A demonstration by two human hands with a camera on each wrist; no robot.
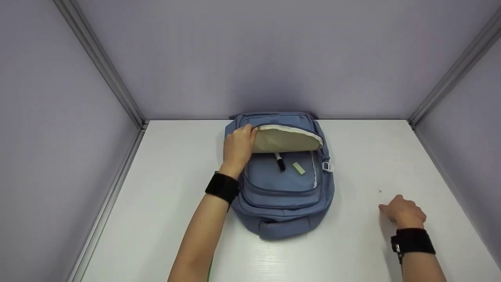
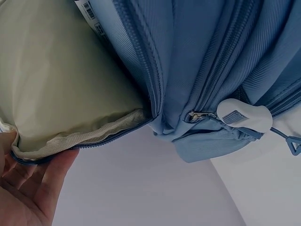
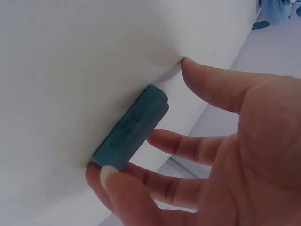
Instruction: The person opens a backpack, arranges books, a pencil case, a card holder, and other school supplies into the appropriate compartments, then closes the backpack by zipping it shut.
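My left hand (image 1: pixel 237 147) pinches the backpack (image 1: pixel 282 196) flap (image 1: pixel 287 138) up, keeping it open; my right hand (image 1: pixel 403 212) has fingers (image 3: pixel 188 146) closing on a teal eraser (image 3: pixel 133 127) on the desk (image 1: pixel 391 156).

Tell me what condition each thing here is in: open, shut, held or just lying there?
Backpack: lying flat on the white table, main flap lifted open.
Front pocket zipper: shut.
Marker: lying loose on the backpack under the flap.
Pale eraser: lying loose beside the marker.
Teal block: lying on the table, fingertips touching it.
Left hand: gripping the flap's edge.
Right hand: closing on the teal block.
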